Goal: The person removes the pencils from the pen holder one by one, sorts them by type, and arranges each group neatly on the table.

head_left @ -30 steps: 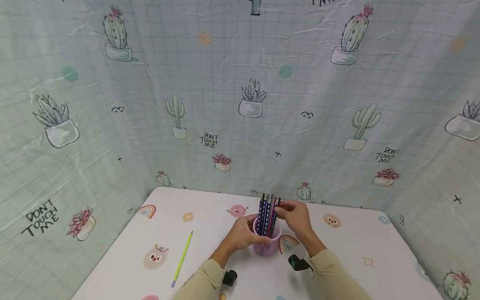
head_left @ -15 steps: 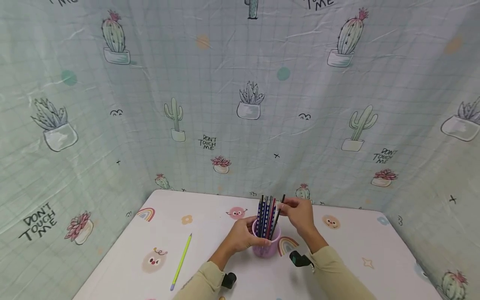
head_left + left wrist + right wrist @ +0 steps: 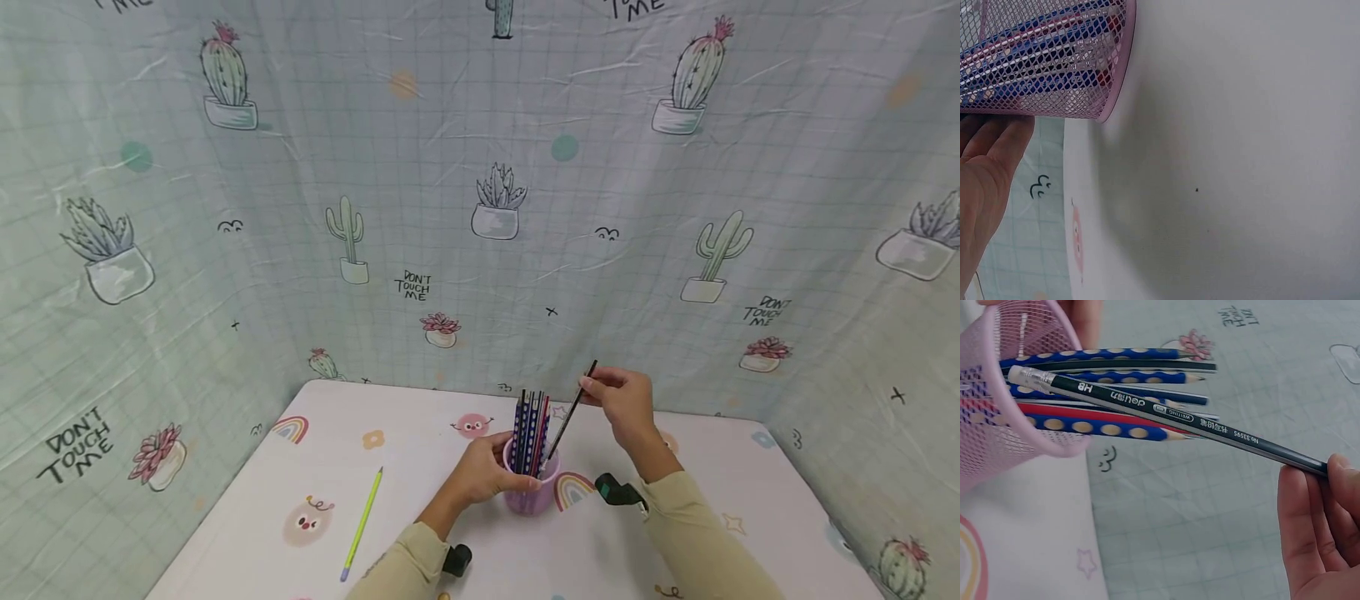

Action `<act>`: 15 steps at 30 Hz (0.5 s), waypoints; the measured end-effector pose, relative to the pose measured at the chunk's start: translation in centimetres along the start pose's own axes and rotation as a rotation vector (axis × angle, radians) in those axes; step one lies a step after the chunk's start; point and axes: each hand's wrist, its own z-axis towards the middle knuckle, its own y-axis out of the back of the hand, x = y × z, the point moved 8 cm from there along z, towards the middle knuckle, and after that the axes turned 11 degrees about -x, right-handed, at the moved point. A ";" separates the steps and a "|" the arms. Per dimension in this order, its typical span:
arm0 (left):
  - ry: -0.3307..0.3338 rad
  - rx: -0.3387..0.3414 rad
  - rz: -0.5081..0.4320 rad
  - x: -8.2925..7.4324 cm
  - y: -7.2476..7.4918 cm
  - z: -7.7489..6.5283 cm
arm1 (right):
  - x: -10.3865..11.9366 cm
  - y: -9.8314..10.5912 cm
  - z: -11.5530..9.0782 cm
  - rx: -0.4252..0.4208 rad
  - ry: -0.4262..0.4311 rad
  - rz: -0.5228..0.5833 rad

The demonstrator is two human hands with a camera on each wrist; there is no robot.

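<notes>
My left hand (image 3: 483, 473) grips the pink mesh pencil cup (image 3: 528, 502), thumb across the front and fingers behind it. Inside the cup stand several pencils (image 3: 1100, 428), some blue with pale dots, others dark or red. Between thumb and fingers my right hand (image 3: 626, 410) pinches one end of a dark green pencil (image 3: 1172, 417) marked HB. It slants down towards the cup, and its white eraser end overlaps the rim in the right wrist view. The left wrist view shows the cup's mesh wall (image 3: 1054, 81) and part of the left hand (image 3: 985, 181).
A yellow-green pencil (image 3: 362, 523) lies on the white patterned table (image 3: 420, 500), left of the cup. Behind rises a cactus-print sheet (image 3: 551, 267). Dark wrist devices (image 3: 618, 490) sit at both wrists.
My right hand has moved up and to the right, drawing the dark green pencil away from the bunch. The left hand keeps its hold on the cup.
</notes>
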 end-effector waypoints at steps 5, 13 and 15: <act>-0.005 0.005 -0.008 0.0 0.0 0.0 | 1.0 1.1 0.5 0.015 -0.008 -0.005; -0.009 0.011 0.022 0.1 0.0 0.0 | 1.7 2.4 0.4 0.087 -0.040 -0.054; -0.013 0.008 0.035 0.1 0.0 0.0 | 1.6 2.6 0.4 0.100 -0.043 -0.083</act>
